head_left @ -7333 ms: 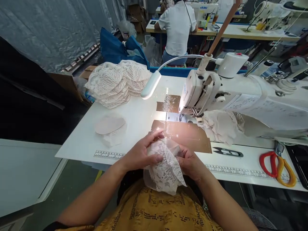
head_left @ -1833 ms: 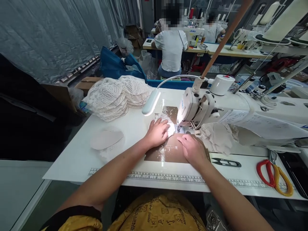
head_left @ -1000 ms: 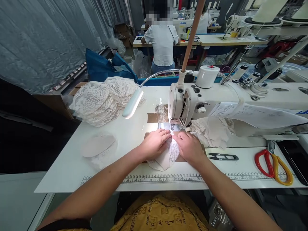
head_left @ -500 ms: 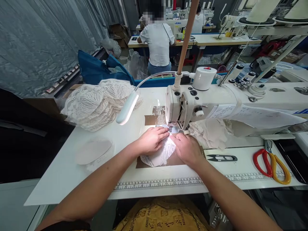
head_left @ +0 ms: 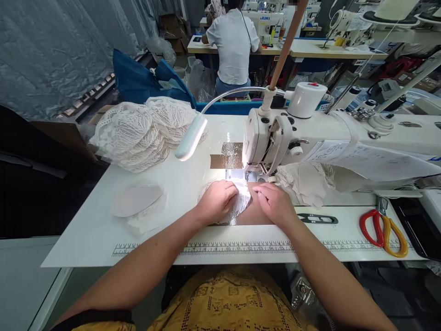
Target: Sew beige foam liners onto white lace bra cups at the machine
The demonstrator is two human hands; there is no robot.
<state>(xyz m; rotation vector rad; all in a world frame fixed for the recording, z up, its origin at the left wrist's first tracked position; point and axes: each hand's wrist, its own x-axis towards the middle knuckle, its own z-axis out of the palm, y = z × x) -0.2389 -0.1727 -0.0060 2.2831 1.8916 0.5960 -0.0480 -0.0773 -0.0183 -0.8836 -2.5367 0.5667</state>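
A white lace fabric piece [head_left: 243,197] lies under the lamp's light, just in front of the needle area of a white sewing machine [head_left: 255,133]. My left hand [head_left: 218,202] is closed on the lace from its left side, fingers curled, hiding part of the piece. To the right, my right hand [head_left: 275,202] rests on the brown patch [head_left: 257,216], apart from the lace. Its fingers are bent and pressed together; whether anything thin is between them cannot be made out. A gooseneck lamp [head_left: 191,138] hangs to the left of the machine head.
A heap of white lace pieces [head_left: 138,133] sits at the back left, with flat pale pieces [head_left: 138,202] nearer. Thread snips [head_left: 317,219] and red-and-yellow scissors [head_left: 382,230] lie right. More fabric [head_left: 306,181] is under the machine arm. A person [head_left: 234,46] sits beyond.
Both hands have drawn back a little from the needle area. The lace has shifted left with my left hand, and my right hand has come away from it. The view has tilted slightly.
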